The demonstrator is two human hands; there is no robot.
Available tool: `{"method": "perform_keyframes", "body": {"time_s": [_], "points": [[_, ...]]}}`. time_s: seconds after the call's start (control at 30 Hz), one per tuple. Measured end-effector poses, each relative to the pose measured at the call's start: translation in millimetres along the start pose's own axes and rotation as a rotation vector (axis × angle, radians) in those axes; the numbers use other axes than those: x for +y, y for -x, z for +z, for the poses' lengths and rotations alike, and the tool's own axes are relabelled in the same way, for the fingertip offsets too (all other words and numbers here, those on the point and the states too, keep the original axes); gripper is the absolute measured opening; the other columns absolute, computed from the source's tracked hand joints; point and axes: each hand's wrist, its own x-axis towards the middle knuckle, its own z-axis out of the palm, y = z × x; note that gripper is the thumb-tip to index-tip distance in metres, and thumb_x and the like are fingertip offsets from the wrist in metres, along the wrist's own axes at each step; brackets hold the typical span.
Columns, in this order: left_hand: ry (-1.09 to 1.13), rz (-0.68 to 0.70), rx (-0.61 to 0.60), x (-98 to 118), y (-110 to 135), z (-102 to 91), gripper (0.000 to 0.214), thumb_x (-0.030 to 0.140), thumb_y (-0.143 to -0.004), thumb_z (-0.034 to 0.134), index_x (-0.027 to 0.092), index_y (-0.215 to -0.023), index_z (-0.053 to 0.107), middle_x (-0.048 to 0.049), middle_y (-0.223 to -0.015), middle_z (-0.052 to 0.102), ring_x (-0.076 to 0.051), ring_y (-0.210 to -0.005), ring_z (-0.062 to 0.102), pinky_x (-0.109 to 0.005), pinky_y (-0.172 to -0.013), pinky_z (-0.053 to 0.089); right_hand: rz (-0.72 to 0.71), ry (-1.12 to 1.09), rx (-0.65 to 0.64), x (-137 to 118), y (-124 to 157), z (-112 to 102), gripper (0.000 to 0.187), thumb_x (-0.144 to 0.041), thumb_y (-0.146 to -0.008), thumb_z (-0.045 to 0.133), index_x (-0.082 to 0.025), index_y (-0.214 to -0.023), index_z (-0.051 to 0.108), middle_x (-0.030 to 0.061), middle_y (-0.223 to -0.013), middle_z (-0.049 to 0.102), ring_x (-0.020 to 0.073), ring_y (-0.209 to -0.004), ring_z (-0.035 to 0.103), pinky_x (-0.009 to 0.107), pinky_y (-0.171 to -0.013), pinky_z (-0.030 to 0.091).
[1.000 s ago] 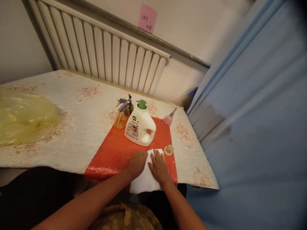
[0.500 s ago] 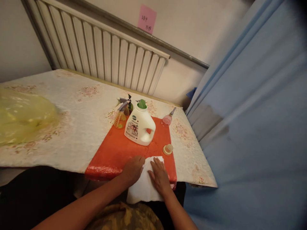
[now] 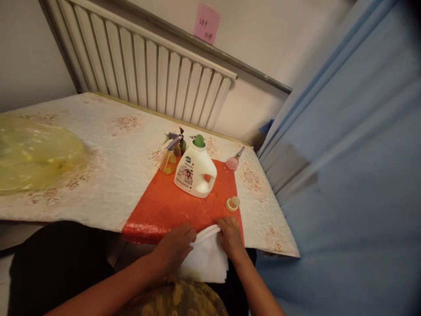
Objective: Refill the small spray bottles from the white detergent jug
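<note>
A white cloth [image 3: 205,259] hangs over the near edge of the table, mostly below the edge, above my lap. My left hand [image 3: 174,248] grips its left side with curled fingers. My right hand [image 3: 231,239] pinches its upper right corner at the table edge. The cloth lies partly on an orange mat [image 3: 184,206]. On the mat stands a white detergent jug [image 3: 195,171] with a green funnel in its mouth. A small yellowish cap [image 3: 232,203] lies at the mat's right edge.
Spray bottles [image 3: 171,156] stand behind the jug, and a small pink bottle [image 3: 233,163] to its right. A yellow plastic bag [image 3: 33,151] lies at the left on the floral tablecloth [image 3: 108,166]. A radiator [image 3: 148,74] runs behind. Blue curtain [image 3: 345,175] hangs at the right.
Both hands drew the white cloth toward me, off the mat and over the table edge. The fingers went from lying flat on it to gripping it.
</note>
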Motion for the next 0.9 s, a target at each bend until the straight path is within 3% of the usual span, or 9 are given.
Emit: {"method": "perform_keyframes", "body": {"time_s": [0.13,0.23,0.37,0.53,0.6,0.73,0.9], "points": [[0.084,0.013,0.095,-19,26,-4.2,0.019,0.007,-0.078,0.049,0.02,-0.09,0.056,-0.0045,-0.094,0.062,-0.02,-0.087,0.058,-0.029,-0.076,0.044,-0.016,-0.051,-0.029,-14,15,-12,0.026,0.0,-0.073,0.048,-0.021,-0.079,0.063,0.0058,-0.086,0.06,0.0229,-0.086,0.054,0.033,-0.076,0.045],[0.126,0.035,0.171,-36,49,-9.7,0.018,0.01,-0.081,0.045,0.02,-0.091,0.056,-0.0044,-0.093,0.061,-0.019,-0.084,0.057,-0.028,-0.074,0.044,-0.061,-0.184,-0.026,-32,30,-17,0.029,0.001,-0.068,0.046,-0.021,-0.083,0.056,0.0044,-0.089,0.057,0.0213,-0.086,0.053,0.031,-0.074,0.044],[0.119,0.023,0.287,-52,82,-20.1,0.032,0.011,-0.088,0.038,0.021,-0.113,0.056,-0.0074,-0.105,0.063,-0.02,-0.094,0.057,-0.031,-0.083,0.045,-0.23,-0.28,0.044,-61,49,-12,0.03,0.0,-0.066,0.047,-0.022,-0.087,0.051,0.0034,-0.087,0.053,0.0211,-0.082,0.051,0.032,-0.07,0.041],[0.047,-0.064,0.304,-57,119,-29.2,0.019,0.013,-0.088,0.037,0.021,-0.08,0.053,-0.0046,-0.084,0.057,-0.019,-0.077,0.052,-0.029,-0.069,0.041,-0.403,-0.314,0.128,-94,58,-1,0.021,-0.003,-0.075,0.05,-0.024,-0.08,0.046,0.0029,-0.083,0.05,0.0205,-0.077,0.048,0.032,-0.066,0.039],[0.037,-0.083,0.323,-58,130,-31.7,0.017,0.014,-0.087,0.038,0.021,-0.078,0.051,-0.004,-0.082,0.056,-0.019,-0.077,0.052,-0.029,-0.068,0.041,-0.432,-0.318,0.127,-102,57,3,0.022,-0.003,-0.076,0.053,-0.024,-0.079,0.045,0.0026,-0.083,0.051,0.02,-0.076,0.048,0.032,-0.066,0.04],[0.084,-0.115,0.333,-59,147,-36.2,0.013,0.012,-0.083,0.04,0.022,-0.08,0.048,-0.0035,-0.085,0.057,-0.019,-0.081,0.054,-0.028,-0.07,0.043,-0.419,-0.448,0.065,-111,56,10,0.025,-0.003,-0.075,0.054,-0.024,-0.085,0.047,0.0052,-0.094,0.058,0.0204,-0.086,0.055,0.032,-0.072,0.047],[0.38,-0.199,0.383,-63,153,-42.8,0.007,0.019,-0.089,0.042,0.022,-0.085,0.046,-0.0089,-0.114,0.065,-0.02,-0.101,0.062,-0.031,-0.087,0.052,-0.238,-0.634,-0.03,-116,54,9,0.035,-0.003,-0.072,0.05,-0.026,-0.1,0.052,0.0058,-0.109,0.069,0.0197,-0.096,0.066,0.031,-0.081,0.052]]}}
